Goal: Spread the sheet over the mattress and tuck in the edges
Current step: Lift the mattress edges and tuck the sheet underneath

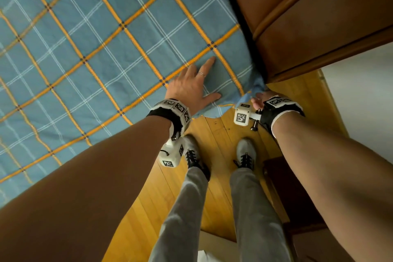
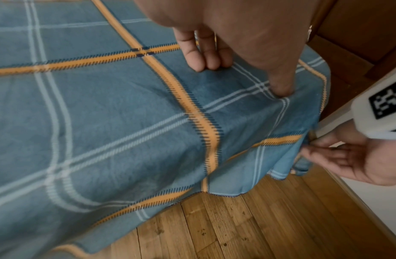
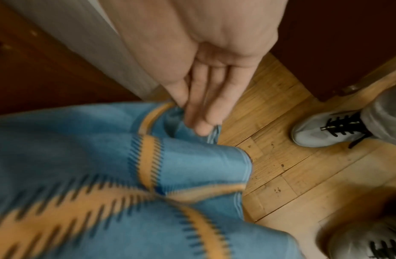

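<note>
A blue plaid sheet with orange and white stripes covers the mattress, which is hidden beneath it. My left hand lies flat on the sheet near the corner, its fingertips and thumb pressing the cloth down. At that corner the sheet hangs loose over the floor. There my right hand reaches in with straight fingers, their tips in a fold of the hanging sheet. In the left wrist view the right hand shows palm up against the cloth's edge.
A brown wooden headboard stands close against the corner on the right. A white wall runs beside it. I stand on a wood plank floor in grey shoes. A dark wooden piece sits by my right leg.
</note>
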`<state>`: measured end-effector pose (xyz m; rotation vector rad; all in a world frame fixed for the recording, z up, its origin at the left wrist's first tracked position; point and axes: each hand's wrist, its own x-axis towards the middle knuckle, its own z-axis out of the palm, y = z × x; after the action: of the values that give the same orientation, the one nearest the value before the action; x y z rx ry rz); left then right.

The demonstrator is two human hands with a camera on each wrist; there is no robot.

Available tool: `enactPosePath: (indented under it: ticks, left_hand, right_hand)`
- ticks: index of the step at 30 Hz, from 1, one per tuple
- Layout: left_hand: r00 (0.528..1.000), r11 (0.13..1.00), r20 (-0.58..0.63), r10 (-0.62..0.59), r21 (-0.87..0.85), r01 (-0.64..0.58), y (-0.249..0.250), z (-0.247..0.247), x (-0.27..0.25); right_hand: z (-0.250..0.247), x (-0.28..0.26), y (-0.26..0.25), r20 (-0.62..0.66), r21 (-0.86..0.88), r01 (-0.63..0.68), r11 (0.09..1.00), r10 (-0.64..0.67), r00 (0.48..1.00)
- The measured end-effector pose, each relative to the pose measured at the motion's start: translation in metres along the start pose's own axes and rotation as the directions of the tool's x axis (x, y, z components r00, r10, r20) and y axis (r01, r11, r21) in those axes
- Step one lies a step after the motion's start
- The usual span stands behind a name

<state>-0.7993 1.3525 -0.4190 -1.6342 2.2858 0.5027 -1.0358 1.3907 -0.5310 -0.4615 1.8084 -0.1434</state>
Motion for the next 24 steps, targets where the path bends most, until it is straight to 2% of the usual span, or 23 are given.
enactPosePath:
  ticks: [2,3,6,8,11,12,13,14,15,16,17,18,19,20,22,24]
  left_hand:
    - [0.999,0.997,0.010,-0.038,-0.062,0.039,0.003,-0.005,-0.002]
    - [0.997,0.993,0.017,-0.069,-0.097,0.070,0.005,-0.008,-0.005]
    - [0.995,0.987,0.010,-0.096,-0.131,0.096,0.016,-0.017,-0.019]
    - [0.996,0.985,0.025,-0.089,-0.148,0.092,0.026,-0.020,-0.034]
    - [0.978,0.952,0.142,-0.156,-0.242,0.187,0.040,-0.002,-0.061]
    - [0.951,0.888,0.233,-0.205,-0.364,0.280,0.044,0.010,-0.068]
    - [0.899,0.717,0.358,-0.252,-0.555,0.422,0.047,0.025,-0.073]
    - [0.820,0.398,0.514,-0.252,-0.717,0.572,0.050,0.040,-0.077]
    - [0.744,0.018,0.640,-0.194,-0.756,0.655,0.053,0.055,-0.077]
    - [0.706,-0.288,0.695,-0.138,-0.710,0.643,0.055,0.072,-0.075]
    - [0.691,-0.504,0.710,-0.137,-0.651,0.568,0.056,0.090,-0.071]
    - [0.689,-0.678,0.709,-0.154,-0.583,0.448,0.055,0.106,-0.065]
    - [0.691,-0.809,0.703,-0.168,-0.499,0.312,0.054,0.121,-0.058]
    - [0.702,-0.899,0.691,-0.174,-0.403,0.173,0.051,0.135,-0.051]
    - [0.714,-0.969,0.675,-0.186,-0.246,-0.019,0.044,0.155,-0.040]
    - [0.728,-0.988,0.668,-0.151,-0.093,-0.120,0.038,0.169,-0.033]
  right_hand:
    - [-0.002,-0.018,-0.006,0.074,0.249,-0.126,0.960,0.110,0.991]
    - [-0.005,-0.028,-0.005,0.089,0.278,-0.130,0.952,0.109,0.990]
    - [-0.015,-0.044,0.002,0.004,0.283,-0.115,0.952,0.119,0.993]
    - [-0.024,-0.050,0.002,-0.114,0.235,-0.061,0.970,0.090,0.989]
    - [-0.032,-0.063,-0.005,-0.192,0.172,0.022,0.985,0.011,0.981]
    - [-0.031,-0.061,-0.005,-0.171,0.173,0.060,0.983,-0.030,0.985]
    - [-0.027,-0.062,-0.008,-0.147,0.195,0.079,0.978,-0.050,0.988]
    - [-0.022,-0.056,-0.008,-0.146,0.219,0.091,0.972,-0.060,0.987]
    - [-0.015,-0.053,-0.010,-0.150,0.260,0.100,0.961,-0.062,0.987]
    - [-0.008,-0.046,-0.009,-0.150,0.336,0.104,0.936,-0.056,0.987]
    - [-0.001,-0.040,-0.009,-0.128,0.410,0.109,0.905,-0.062,0.990]
    - [0.007,-0.028,-0.009,-0.071,0.464,0.083,0.882,-0.056,0.996]
    - [0.013,-0.018,-0.007,-0.023,0.500,0.065,0.864,-0.061,0.998]
    - [0.020,-0.010,-0.008,-0.016,0.526,0.059,0.849,-0.060,0.998]
    - [0.027,0.011,-0.003,-0.043,0.462,0.081,0.883,-0.069,0.997]
    - [0.026,0.046,0.011,0.018,0.374,0.096,0.923,-0.110,0.994]
